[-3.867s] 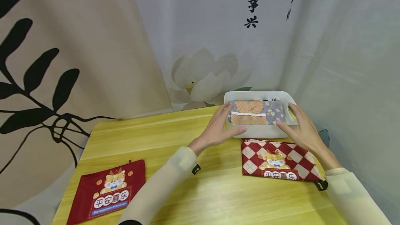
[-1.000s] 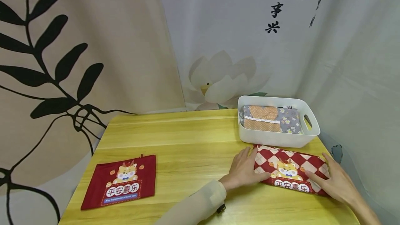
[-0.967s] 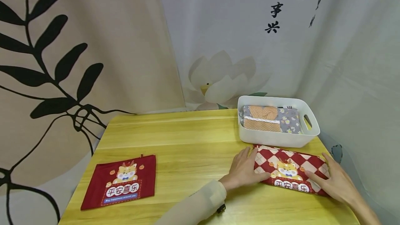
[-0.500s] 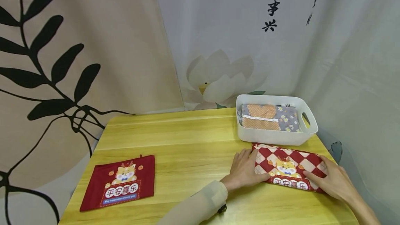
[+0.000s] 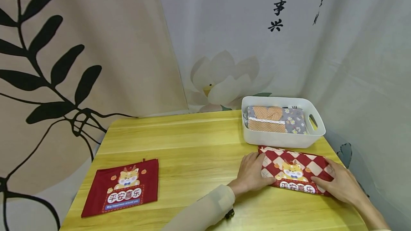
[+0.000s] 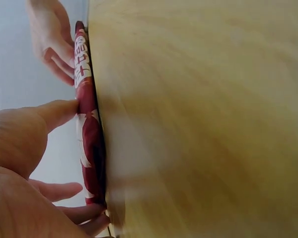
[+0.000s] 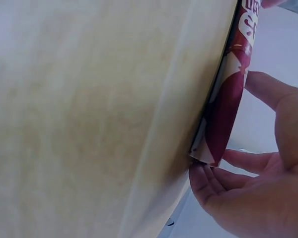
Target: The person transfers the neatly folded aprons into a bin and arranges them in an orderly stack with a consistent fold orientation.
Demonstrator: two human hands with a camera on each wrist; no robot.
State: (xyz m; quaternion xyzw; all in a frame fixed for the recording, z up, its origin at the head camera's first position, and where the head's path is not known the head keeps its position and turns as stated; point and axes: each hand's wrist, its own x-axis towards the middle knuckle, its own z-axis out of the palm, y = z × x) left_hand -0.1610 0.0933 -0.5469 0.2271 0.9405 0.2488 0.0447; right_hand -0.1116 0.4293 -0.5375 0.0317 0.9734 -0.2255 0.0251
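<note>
A folded red-and-cream checkered cloth (image 5: 297, 167) with a cartoon deer print lies at the right of the table, in front of the white basket. My left hand (image 5: 252, 174) grips its left end, thumb on the top face and fingers at the end edge, as the left wrist view shows on the cloth's side (image 6: 91, 134). At the opposite end my right hand (image 5: 343, 183) holds on, thumb on top; in the right wrist view its fingertips (image 7: 201, 181) curl at the bottom corner of the cloth (image 7: 228, 104).
Behind the cloth stands a white basket (image 5: 279, 140) with a side handle hole, holding a folded floral and orange dotted fabric (image 5: 268, 118). A flat dark red cloth (image 5: 123, 188) with a similar print lies at the table's left. Printed curtains (image 5: 218, 45) hang behind the wooden table (image 5: 192, 142).
Both hands have come from the basket's sides down to the two ends of the checkered cloth. During the last second the right hand's fingers have closed in slightly; the view has shifted a little.
</note>
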